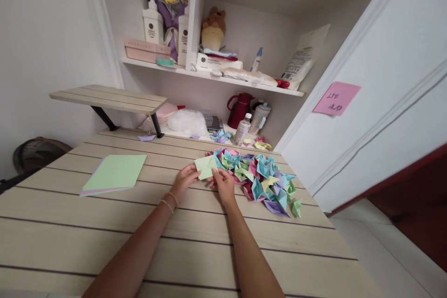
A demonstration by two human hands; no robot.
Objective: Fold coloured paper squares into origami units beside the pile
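A pale green folded paper [205, 166] is held up between both my hands, just above the table. My left hand [186, 179] pinches its left edge, and a bracelet and a band circle that wrist. On the right edge, my right hand [223, 183] grips with thumb and fingers. Just beyond and to the right lies a heap of folded paper boats [261, 174] in blue, green, pink, purple and yellow. A stack of square paper sheets [115, 172], light green on top, rests at the left of the table.
A small raised shelf [108, 98] stands at the table's back left. Behind the table are a clear bottle [242, 129], a red jug [240, 109], a pale tumbler [259, 118] and a white plastic bag [187, 122]. A pink note [337, 98] sticks to the right wall.
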